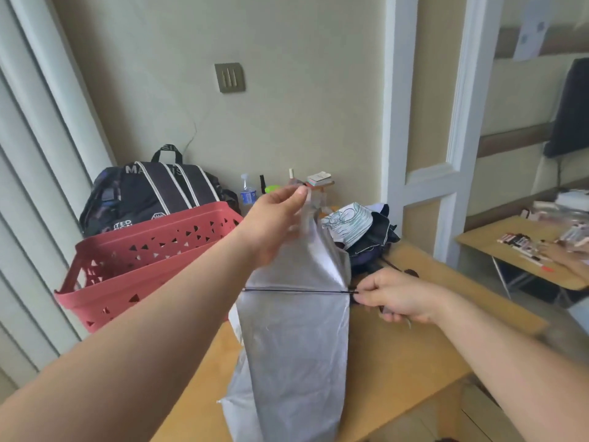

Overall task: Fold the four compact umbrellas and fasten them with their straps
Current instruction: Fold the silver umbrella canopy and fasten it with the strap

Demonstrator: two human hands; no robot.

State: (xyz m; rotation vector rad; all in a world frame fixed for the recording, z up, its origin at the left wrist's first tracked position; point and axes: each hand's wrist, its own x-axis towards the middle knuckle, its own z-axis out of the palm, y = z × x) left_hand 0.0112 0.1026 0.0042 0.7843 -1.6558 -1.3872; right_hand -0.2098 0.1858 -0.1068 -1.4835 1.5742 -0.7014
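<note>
1. The silver umbrella (293, 339) hangs over the wooden table (414, 355), its long axis close to upright, with the top end raised toward the wall and the loose canopy falling toward the near edge of the view.
2. The left hand (274, 221) is raised above it, thumb and fingers pinching the topmost bit of the silver fabric; that bit is blurred, so I cannot tell whether it is a strap or a canopy tip.
3. The right hand (395, 298) sits at the umbrella's right side, fingers curled and pinching the end of a thin black rib (296, 291) that runs level across the canopy.
4. The umbrella's handle and shaft are hidden by the fabric, and its lower end is cut off by the bottom of the view.
5. Behind the silver one, a heap of other umbrellas (360, 231) lies on the table, 1 white with a line drawing and dark ones under it; how many are in the heap I cannot make out.
6. A red basket (134, 263) with triangular holes stands to the left, a black backpack (153, 193) behind it against the wall.
7. Small bottles (248, 193) and a stack of cards stand by the wall, too small to read.
</note>
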